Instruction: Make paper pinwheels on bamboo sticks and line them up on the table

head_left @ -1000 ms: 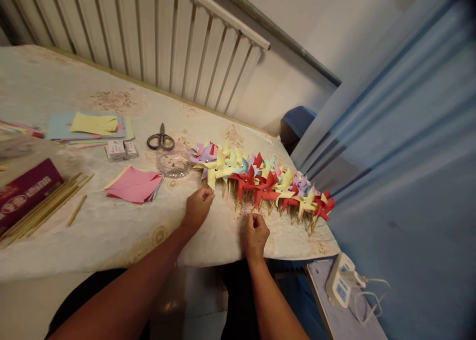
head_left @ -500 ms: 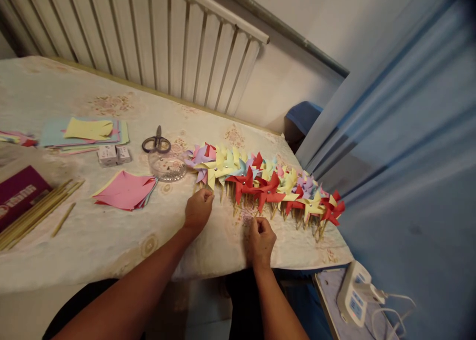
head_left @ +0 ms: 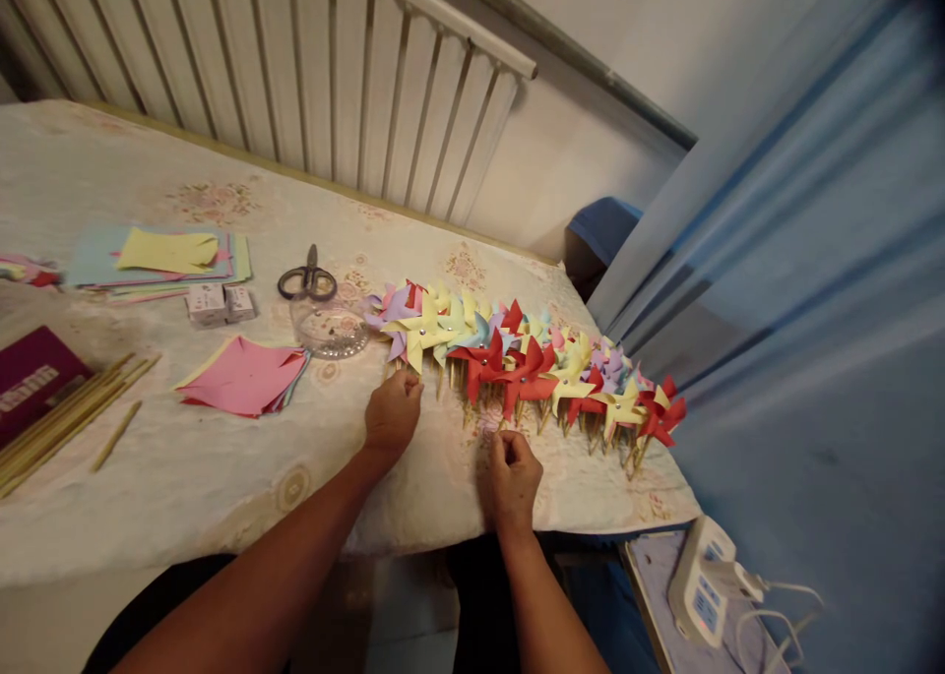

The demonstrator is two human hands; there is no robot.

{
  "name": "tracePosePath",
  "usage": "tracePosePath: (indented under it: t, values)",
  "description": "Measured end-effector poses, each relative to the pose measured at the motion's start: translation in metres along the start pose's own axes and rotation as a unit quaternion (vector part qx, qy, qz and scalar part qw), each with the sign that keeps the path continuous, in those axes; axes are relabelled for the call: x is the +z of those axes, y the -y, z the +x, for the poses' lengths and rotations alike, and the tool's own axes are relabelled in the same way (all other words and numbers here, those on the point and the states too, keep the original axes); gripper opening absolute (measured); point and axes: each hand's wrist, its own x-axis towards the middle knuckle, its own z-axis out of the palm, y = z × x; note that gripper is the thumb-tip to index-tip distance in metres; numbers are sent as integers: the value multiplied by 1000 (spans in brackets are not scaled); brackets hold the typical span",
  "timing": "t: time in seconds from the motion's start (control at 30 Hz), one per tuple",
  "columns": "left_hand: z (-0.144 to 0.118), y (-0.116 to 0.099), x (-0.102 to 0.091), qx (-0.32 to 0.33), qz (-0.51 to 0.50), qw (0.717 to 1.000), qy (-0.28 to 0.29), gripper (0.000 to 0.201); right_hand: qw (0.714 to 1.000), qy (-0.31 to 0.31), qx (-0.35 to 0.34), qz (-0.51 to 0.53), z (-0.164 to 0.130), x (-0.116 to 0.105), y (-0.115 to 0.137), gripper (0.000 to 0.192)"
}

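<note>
Across the right half of the table stands a dense row of paper pinwheels on thin sticks, in red, yellow, purple and blue. My left hand (head_left: 394, 414) is closed in a pinch at the stick, just under a yellow pinwheel (head_left: 423, 334) at the left end. Lower and to the right, my right hand (head_left: 516, 477) pinches the stick below a red pinwheel (head_left: 529, 380) at the front of the row. My fingertips hide most of both sticks. More red and yellow pinwheels (head_left: 661, 412) fill the right end.
Left of the row lie black scissors (head_left: 308, 277), a clear dish (head_left: 336, 333) of small pins, pink paper squares (head_left: 240, 376) and two small boxes (head_left: 207, 304). Wooden sticks (head_left: 70, 423) rest by a purple box (head_left: 36, 379). A white power strip (head_left: 701, 595) sits beyond the right edge.
My right hand has shifted slightly left, and the red pinwheel above it has moved left too. My left hand has barely moved. The view has turned slightly.
</note>
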Motion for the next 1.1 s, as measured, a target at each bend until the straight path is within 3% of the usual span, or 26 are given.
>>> tracePosePath:
  t: [0.27,0.53,0.87,1.1]
  values:
    - [2,8,2,23,-27,999,-19,8,999,29,-34,-20,-10,12,7,27]
    - [-1,23,-5,41,-78,995,-48,12,998,49,-42,-13,-16,35,31,24]
    - [1,37,-41,19,-96,994,-56,14,997,70,-36,2,-19,82,56,23]
    - [2,45,-62,14,-95,994,-57,13,998,59,-16,-1,-24,117,59,24]
